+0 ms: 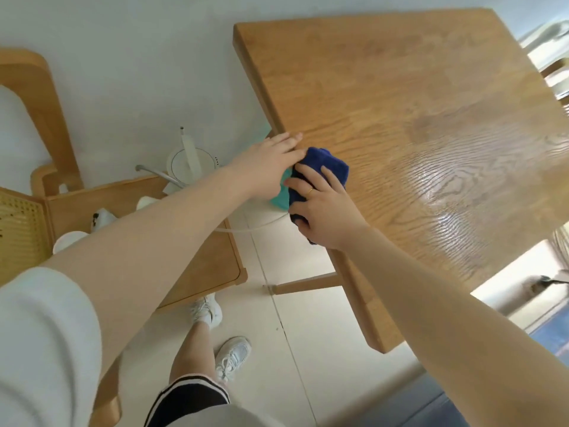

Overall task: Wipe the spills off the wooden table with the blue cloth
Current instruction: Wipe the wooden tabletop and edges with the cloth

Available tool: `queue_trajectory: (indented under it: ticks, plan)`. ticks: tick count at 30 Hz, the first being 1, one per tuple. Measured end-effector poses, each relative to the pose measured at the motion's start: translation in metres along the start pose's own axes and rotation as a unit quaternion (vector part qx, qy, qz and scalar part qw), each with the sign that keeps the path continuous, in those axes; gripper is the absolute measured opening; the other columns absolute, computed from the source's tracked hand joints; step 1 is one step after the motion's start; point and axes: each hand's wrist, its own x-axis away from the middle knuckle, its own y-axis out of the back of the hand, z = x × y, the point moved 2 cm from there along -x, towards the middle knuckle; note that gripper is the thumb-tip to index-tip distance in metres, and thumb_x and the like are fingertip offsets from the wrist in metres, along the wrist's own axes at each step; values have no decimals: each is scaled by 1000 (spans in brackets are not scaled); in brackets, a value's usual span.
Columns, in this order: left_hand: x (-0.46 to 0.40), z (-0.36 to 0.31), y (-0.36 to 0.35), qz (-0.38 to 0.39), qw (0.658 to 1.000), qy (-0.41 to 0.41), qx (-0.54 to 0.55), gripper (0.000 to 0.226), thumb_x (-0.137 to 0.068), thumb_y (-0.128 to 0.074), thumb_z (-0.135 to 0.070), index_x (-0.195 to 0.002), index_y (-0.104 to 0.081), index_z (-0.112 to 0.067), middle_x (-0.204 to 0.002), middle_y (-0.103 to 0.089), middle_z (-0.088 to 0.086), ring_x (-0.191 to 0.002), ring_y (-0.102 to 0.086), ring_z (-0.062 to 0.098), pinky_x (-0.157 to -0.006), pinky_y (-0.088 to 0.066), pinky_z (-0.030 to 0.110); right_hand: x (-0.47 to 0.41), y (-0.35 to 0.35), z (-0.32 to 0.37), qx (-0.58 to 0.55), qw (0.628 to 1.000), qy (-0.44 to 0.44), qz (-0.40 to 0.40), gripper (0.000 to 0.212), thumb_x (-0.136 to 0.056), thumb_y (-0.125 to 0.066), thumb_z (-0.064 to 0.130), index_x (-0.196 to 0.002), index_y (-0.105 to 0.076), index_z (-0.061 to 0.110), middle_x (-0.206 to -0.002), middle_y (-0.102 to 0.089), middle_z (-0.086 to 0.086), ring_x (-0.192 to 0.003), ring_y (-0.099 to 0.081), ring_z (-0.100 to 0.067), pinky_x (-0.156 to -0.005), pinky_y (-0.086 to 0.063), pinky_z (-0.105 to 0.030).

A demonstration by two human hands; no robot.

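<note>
The wooden table (400, 87) fills the right half of the head view. A dark blue cloth (328, 164) lies bunched at its left edge. My right hand (323, 211) presses down on the cloth and grips it, with a ring on one finger. My left hand (271, 158) is held flat at the table's edge just left of the cloth, fingers straight and together, touching the cloth's corner and holding nothing I can see. A wet, glossy sheen (446, 192) covers the tabletop to the right of the cloth.
A teal object (278, 195) shows below my hands, beside the table edge. A low wooden stand (200, 257) with white cups (67, 241) stands at left, with a white appliance (191, 163) and its cable (252, 228) behind it. My feet are on pale floor tiles.
</note>
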Motion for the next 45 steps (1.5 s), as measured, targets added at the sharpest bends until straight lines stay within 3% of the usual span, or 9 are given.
queue_trajectory:
  ticks: [4,8,10,15,24,34,37,42,45]
  plan:
    - [3,-10,-6,-12,999,36,24,76,-84,-42,6,-149,-15,-21,-158,1,-2,-145,0,15,-116,-19,35,68,-12,30,28,995,-86,-32,43,-65,-71,11,-107,-64,19,-138,-48,-6,-131,-31,-35,-104,-33,-50]
    - [6,-16,-8,-9,999,46,19,79,-83,-43,5,-149,-8,-18,-158,6,1,-145,4,17,-115,-22,40,108,-12,51,40,989,-139,-31,67,-75,-51,6,-139,-34,15,-148,-28,-7,-133,-28,-35,-104,-34,-47]
    - [5,-18,-6,-6,998,55,19,77,-85,-42,5,-149,-7,-17,-158,7,1,-145,4,17,-117,-17,35,82,-10,45,48,986,-152,-40,61,-79,-46,8,-139,-36,13,-147,-35,-8,-133,-32,-35,-104,-36,-47]
    - [1,-19,-6,-4,998,61,30,66,-91,-40,2,-149,-14,-15,-158,3,3,-145,0,19,-116,-17,35,7,-6,27,-16,984,-171,-45,70,-68,-70,5,-134,-46,12,-144,-42,-11,-132,-37,-36,-104,-36,-48]
    - [7,-22,-2,24,997,75,10,82,-81,-38,12,-149,-5,-20,-157,12,-3,-145,7,14,-115,-23,39,142,-24,70,22,969,-237,-62,61,-82,-39,0,-140,-36,20,-149,-27,-4,-134,-30,-32,-107,-29,-44]
    - [17,-31,-13,47,993,93,-63,90,-84,-56,-21,-148,7,-15,-157,15,5,-144,10,25,-116,-5,41,69,-18,65,13,926,-364,-97,58,-84,-38,7,-139,-37,24,-146,-38,-9,-131,-40,-31,-104,-36,-44]
    - [30,-50,-17,60,996,32,-55,89,-84,-55,-25,-149,5,-11,-157,12,6,-144,9,25,-117,-4,41,131,-26,88,30,901,-421,-106,67,-79,-60,0,-137,-37,25,-144,-42,-9,-130,-41,-31,-104,-35,-44]
    - [40,-103,-24,61,986,-143,-56,76,-87,-48,-19,-149,-6,-11,-158,5,7,-145,6,23,-116,-4,38,214,-41,120,5,862,-494,-113,74,-66,-70,-13,-126,-41,18,-138,-34,-10,-128,-32,-34,-100,-37,-51]
    - [38,-122,-35,62,976,-204,-41,71,-86,-46,-13,-148,-13,-10,-158,-2,7,-145,2,22,-116,-3,34,186,-39,109,-17,847,-513,-140,53,-76,-70,9,-122,-44,17,-134,-47,-12,-127,-36,-33,-103,-35,-50]
